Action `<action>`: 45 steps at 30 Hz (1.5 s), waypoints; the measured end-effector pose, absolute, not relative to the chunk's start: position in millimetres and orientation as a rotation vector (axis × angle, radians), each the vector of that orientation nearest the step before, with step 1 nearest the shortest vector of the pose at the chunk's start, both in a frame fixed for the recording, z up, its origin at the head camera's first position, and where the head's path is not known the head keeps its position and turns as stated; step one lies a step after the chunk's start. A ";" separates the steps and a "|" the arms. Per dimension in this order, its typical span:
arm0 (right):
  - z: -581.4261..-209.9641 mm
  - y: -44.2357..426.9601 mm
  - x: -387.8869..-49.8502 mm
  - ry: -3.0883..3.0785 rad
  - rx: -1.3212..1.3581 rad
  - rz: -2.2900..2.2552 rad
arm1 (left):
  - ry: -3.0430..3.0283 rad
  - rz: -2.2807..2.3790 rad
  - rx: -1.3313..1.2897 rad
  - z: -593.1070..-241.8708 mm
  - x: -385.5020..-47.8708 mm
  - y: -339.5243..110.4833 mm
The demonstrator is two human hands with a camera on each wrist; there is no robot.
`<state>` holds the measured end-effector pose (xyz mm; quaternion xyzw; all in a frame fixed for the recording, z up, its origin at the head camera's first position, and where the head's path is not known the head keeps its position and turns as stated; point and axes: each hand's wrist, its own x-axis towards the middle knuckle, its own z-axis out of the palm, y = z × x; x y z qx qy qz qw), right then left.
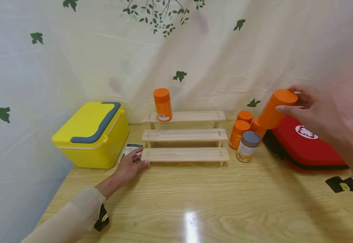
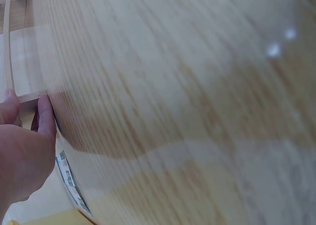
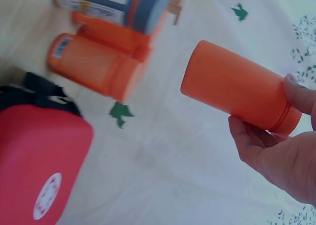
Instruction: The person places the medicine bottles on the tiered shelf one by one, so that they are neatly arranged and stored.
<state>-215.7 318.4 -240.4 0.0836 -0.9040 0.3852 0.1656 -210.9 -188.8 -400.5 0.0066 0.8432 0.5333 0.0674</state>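
My right hand [image 1: 311, 106] grips an orange bottle [image 1: 273, 109] by its capped end. The bottle is tilted and held in the air; in the right wrist view its plain side [image 3: 232, 81] faces the camera. My left hand [image 1: 131, 165] pinches the left end of the lowest board of a three-step wooden rack [image 1: 185, 154]. From the left wrist, thumb and fingertips [image 2: 45, 111] show at the board's end. Another orange bottle [image 1: 163, 106] stands upright on the rack's top step, toward the left.
Right of the rack stand several orange bottles [image 1: 239, 135] and a grey-lidded jar [image 1: 247, 147]. A red case [image 1: 310, 148] lies beyond them. To the left sits a yellow cooler box [image 1: 88, 135], with a printed card [image 1: 128, 151] beside it. Behind hangs a leaf-patterned curtain [image 1: 103, 60].
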 end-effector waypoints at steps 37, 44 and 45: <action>-227.2 151.3 -304.3 -2.479 0.581 1.579 | 2.592 1.595 0.075 -398.0 -208.0 -188.3; -236.3 127.8 -318.8 -2.489 0.568 1.641 | 2.602 1.568 0.043 -399.4 -209.1 -187.5; -237.6 125.5 -320.5 -2.492 0.568 1.642 | 2.603 1.564 0.049 -399.5 -209.2 -187.4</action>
